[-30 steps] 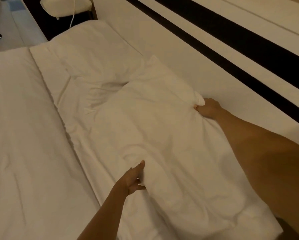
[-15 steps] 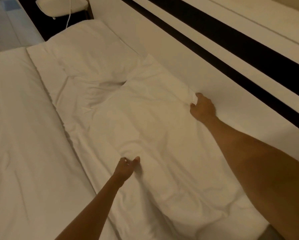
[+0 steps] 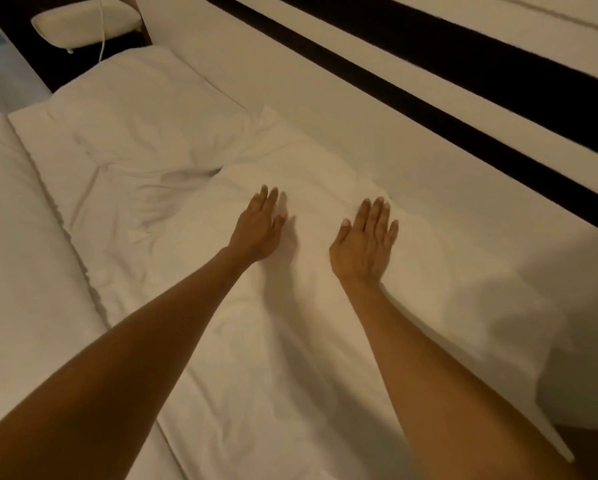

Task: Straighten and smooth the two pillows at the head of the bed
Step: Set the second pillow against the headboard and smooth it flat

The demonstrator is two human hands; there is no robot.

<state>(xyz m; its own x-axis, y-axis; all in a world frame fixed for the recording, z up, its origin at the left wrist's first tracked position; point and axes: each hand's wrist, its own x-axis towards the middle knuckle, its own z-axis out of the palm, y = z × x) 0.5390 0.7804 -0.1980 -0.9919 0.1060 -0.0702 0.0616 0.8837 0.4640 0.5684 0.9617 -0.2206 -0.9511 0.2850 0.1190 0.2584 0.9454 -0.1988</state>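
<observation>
Lying directly beneath both palms, the near pillow (image 3: 290, 306) ran lengthwise from the person toward the far pillow (image 3: 145, 126), creased just beyond the fingertips. The left hand (image 3: 257, 230) (nearer those creases) and right hand (image 3: 363, 244) were flat, fingers spread, gripping nothing.

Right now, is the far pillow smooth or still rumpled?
Rumpled. The far pillow has deep creases and a shadowed dent where it meets the near pillow; both hands, left hand and right hand, lie open over the near one.
</observation>
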